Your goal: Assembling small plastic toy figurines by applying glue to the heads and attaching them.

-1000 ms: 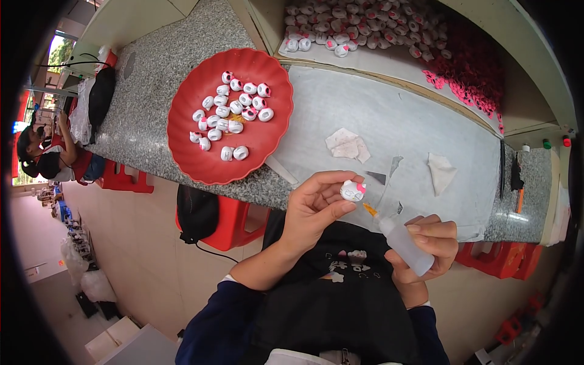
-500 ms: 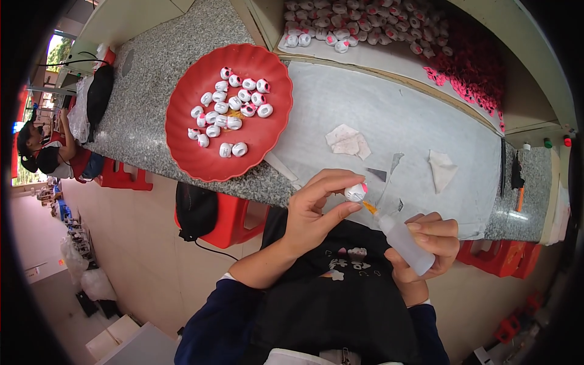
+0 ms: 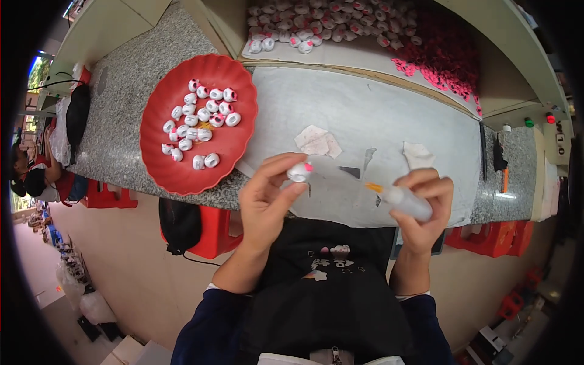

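Between the thumb and fingers of my left hand [image 3: 263, 198] is a small white rounded figure head [image 3: 298, 172] with a pink patch on top. My right hand [image 3: 424, 207] is wrapped round a translucent squeeze bottle [image 3: 409, 203], tilted so its orange nozzle [image 3: 373, 187] points left toward the head. A gap separates the nozzle from the head. Left of my hands, a red scalloped plate [image 3: 159, 134] holds several similar white heads [image 3: 204, 114], some with pink patches.
White paper [image 3: 340, 97] covers the worktop, with crumpled cloth pieces [image 3: 317, 141] and a dark grey scrap [image 3: 350, 172] on it. On a shelf behind lie heaped white heads [image 3: 328, 24] and small pink pieces [image 3: 444, 67]. A co-worker [image 3: 45, 173] sits far left; red stools [image 3: 213, 234] stand below.
My hands have moved apart: the bottle's nozzle has drawn away from the white head. Both hands also appear higher in view, and the whole scene has shifted left as the head turned.
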`<state>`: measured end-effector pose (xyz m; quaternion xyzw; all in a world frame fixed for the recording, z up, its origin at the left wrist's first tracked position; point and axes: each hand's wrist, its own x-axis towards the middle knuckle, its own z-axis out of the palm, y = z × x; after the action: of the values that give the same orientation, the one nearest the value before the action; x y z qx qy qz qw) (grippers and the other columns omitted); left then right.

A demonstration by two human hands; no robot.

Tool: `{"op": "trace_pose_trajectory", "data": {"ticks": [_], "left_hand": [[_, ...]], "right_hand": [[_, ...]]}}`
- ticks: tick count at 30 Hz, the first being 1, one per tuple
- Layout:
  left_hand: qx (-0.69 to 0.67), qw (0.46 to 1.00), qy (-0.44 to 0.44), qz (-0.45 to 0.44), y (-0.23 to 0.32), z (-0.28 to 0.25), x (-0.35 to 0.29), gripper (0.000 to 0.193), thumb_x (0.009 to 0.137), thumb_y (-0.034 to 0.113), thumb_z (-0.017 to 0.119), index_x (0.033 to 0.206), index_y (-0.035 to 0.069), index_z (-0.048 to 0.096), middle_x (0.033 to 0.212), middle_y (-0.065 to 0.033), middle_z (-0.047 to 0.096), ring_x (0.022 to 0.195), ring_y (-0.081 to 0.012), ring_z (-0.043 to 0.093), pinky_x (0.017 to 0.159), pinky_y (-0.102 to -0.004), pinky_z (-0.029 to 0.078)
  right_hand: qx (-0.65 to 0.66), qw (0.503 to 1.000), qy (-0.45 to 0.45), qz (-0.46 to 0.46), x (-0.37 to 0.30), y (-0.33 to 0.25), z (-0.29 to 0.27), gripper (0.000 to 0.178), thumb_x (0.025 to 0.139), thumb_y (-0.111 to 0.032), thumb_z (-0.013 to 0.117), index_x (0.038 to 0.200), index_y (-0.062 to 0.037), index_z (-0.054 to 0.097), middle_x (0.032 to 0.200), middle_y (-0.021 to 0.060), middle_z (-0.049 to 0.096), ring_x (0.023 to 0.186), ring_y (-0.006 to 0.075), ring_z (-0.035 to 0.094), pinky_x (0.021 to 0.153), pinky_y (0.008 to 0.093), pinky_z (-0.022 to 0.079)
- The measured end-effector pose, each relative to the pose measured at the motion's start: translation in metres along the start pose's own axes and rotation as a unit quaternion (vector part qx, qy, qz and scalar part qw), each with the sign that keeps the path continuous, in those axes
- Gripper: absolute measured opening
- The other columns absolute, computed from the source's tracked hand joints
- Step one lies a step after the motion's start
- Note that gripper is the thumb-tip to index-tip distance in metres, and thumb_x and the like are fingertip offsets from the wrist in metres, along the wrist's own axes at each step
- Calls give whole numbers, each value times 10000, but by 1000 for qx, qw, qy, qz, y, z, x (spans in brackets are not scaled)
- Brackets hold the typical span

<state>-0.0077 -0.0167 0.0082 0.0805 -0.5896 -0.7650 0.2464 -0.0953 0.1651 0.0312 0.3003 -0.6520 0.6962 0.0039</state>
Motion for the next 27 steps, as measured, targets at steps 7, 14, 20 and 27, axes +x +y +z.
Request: {"op": "trace_pose_trajectory", "data": {"ticks": [7,14,20,27], "left_hand": [[-68,997,44,-15,3,-5,7,373,690,-76,558,1047,-33,459,1015,-141,514,898,-156,511,787,-243,389],[-75,996,31,-37,1,-1,5,371,692,-75,557,1047,-41,454,1034,-151,498,935,-163,493,809,-250,379],[-95,994,26,-55,0,-3,5,380,692,-81,552,1054,-43,444,1035,-149,497,955,-169,486,817,-258,379],[-112,991,8,-71,-6,2,1,350,703,-71,536,1037,-34,436,1017,-168,499,902,-187,521,780,-289,436]], "right_hand": [[-109,984,3,138,95,72,-52,213,687,-8,543,878,-13,450,726,29,441,678,119,509,544,231,431],[-546,837,-18,19,159,124,-63,276,654,-194,627,842,-6,555,774,156,559,688,292,544,628,349,418],[-444,895,-25,-2,150,112,-57,201,680,-138,604,840,-22,569,710,85,555,613,187,515,566,283,399],[-33,975,-68,209,52,24,-6,173,690,32,520,860,1,530,719,44,515,610,81,457,540,196,374]]}}
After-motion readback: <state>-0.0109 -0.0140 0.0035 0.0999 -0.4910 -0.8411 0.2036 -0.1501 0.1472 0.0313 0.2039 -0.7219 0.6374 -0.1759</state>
